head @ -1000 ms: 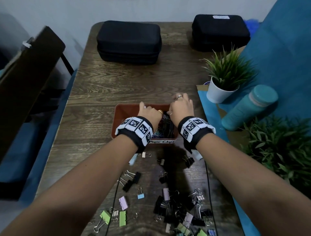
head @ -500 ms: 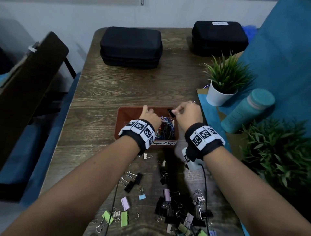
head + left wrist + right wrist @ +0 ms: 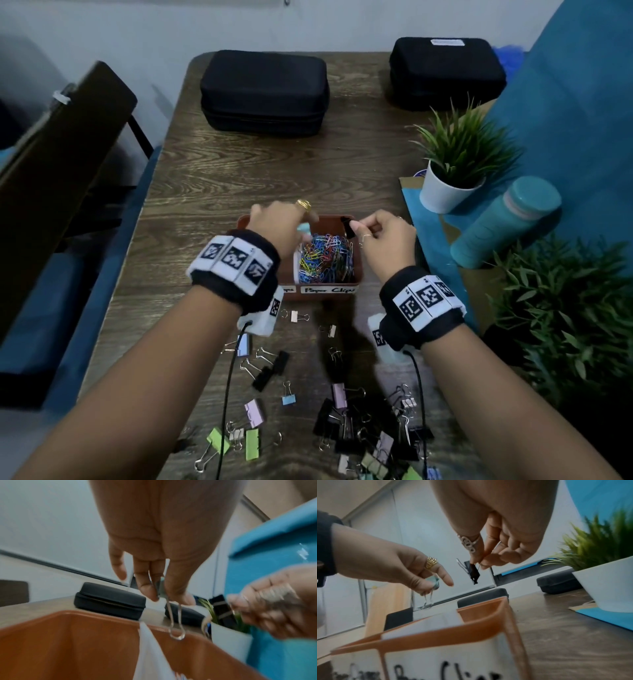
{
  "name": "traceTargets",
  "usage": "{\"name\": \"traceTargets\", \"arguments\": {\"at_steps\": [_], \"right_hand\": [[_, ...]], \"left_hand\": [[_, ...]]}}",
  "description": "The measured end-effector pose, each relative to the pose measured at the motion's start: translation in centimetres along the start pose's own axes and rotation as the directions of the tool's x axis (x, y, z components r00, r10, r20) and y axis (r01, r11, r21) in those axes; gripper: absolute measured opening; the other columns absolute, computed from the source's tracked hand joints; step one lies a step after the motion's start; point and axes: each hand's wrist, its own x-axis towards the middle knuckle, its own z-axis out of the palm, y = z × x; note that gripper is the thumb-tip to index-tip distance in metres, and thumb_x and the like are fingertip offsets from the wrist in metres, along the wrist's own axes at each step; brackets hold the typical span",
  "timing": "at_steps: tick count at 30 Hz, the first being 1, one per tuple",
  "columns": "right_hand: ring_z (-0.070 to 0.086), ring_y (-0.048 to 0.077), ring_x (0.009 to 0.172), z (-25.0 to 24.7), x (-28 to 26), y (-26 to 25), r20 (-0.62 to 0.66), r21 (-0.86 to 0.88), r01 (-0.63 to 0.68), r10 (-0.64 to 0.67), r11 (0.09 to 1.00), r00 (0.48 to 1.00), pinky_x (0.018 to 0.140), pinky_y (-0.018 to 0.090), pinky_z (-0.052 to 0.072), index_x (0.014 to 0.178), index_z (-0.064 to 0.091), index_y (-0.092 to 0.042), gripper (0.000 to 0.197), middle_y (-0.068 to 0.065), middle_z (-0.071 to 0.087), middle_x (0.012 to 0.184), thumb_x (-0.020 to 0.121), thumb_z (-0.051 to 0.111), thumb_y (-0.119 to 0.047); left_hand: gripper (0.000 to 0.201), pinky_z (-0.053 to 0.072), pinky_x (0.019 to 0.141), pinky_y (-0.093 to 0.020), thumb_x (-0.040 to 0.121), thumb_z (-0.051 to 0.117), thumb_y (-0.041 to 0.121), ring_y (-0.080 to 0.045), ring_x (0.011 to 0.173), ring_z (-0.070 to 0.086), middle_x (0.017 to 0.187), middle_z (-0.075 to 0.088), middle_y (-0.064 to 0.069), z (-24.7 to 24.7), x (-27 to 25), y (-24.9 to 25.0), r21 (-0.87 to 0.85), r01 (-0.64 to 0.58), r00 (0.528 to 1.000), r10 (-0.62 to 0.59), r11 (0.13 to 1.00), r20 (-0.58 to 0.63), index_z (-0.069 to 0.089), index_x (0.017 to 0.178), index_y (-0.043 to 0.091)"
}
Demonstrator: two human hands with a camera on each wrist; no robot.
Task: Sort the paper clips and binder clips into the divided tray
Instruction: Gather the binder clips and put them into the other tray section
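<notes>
Hands hover over the brown tray on the table. The left hand pinches a pale blue binder clip between thumb and fingers, its wire handles hanging down above the tray's left compartment; in the head view only a sliver of that clip shows under the fingers. The right hand pinches a black binder clip by one wire handle, the black body dangling over the tray's far right edge. The right compartment holds a heap of coloured paper clips and carries a handwritten label reading "Paper Clips". The left compartment is almost wholly hidden behind the left wrist and its band, so its contents cannot be made out, and its label is cut off. A white divider splits the tray. Loose binder clips in black, lilac, green and blue lie scattered on the near table, some cut off at the bottom edge. Both wrist views are blurred. Two black cases, a potted plant and a teal bottle stand farther off.
</notes>
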Motion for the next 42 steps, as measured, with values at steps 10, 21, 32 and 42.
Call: {"name": "traceTargets", "arguments": {"at_steps": [10,21,32,42], "right_hand": [[0.059,0.025,0.105,5.4,-1.1,-3.5,0.442,-0.092,0.212,-0.151,0.973,0.884,0.093,0.026,0.042,0.11,0.066,-0.007,0.025,0.013,0.065,0.109,0.09,0.058,-0.02],[0.063,0.022,0.093,6.0,0.2,-1.1,0.647,-0.525,0.392,0.055,0.755,0.761,0.078,0.033,0.053,0.075,0.067,-0.02,0.009,-0.002,0.063,0.085,0.084,0.066,-0.022],[0.056,0.009,0.069,1.1,1.3,-3.6,0.555,-0.33,0.342,-0.113,0.88,0.824,0.064,0.018,0.041,0.078,0.067,-0.017,0.007,-0.003,0.062,0.07,0.081,0.07,-0.022],[0.062,0.01,0.082,5.0,-3.0,-6.1,0.517,-0.023,0.166,-0.13,0.986,0.846,0.085,0.023,0.048,0.097,0.068,-0.01,0.013,0.004,0.072,0.094,0.088,0.062,-0.018]], "left_hand": [[0.033,0.046,0.092,-0.035,0.09,0.058,0.027,-0.026,0.105,0.06,0.115,0.064,-0.012,2.5,-4.2,-6.1,-0.163,0.289,0.939,-0.312,0.943,-0.142,0.059,0.12,0.016],[0.05,-0.001,0.117,-0.046,0.101,0.022,0.036,-0.02,0.146,-0.005,0.157,0.008,-0.002,5.6,-7.2,-6.2,-0.024,0.233,0.972,-0.231,0.972,0.045,0.062,0.113,0.01],[0.046,0.0,0.119,-0.038,0.102,0.023,0.029,-0.024,0.145,-0.008,0.157,0.002,-0.01,6.1,-6.8,-6.6,-0.099,0.192,0.981,-0.187,0.976,0.053,0.059,0.119,0.006],[0.019,0.006,0.119,-0.044,0.093,0.045,0.019,-0.023,0.146,0.003,0.157,0.01,-0.005,4.0,-9.8,-6.3,-0.191,0.266,0.922,-0.307,0.945,-0.236,0.062,0.103,0.016]]}}
